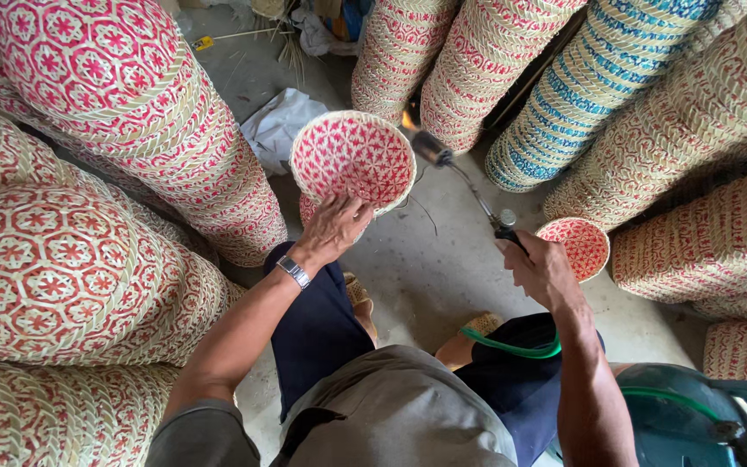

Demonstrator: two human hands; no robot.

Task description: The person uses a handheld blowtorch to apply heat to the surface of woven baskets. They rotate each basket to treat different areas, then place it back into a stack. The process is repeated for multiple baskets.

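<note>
My left hand grips the near rim of a round woven basket with a red and cream star pattern, held up with its bottom facing me. My right hand is closed on the handle of a gas torch. The torch's thin metal tube reaches up and left to a dark nozzle, where a small flame burns right at the basket's upper right rim. A green hose runs from the torch under my right forearm. A metal watch sits on my left wrist.
Tall stacks of red-patterned woven baskets crowd the left and right; one stack is blue-patterned. A single small red basket lies on the concrete floor by my right hand. A green gas cylinder stands at bottom right. White plastic sheet lies behind.
</note>
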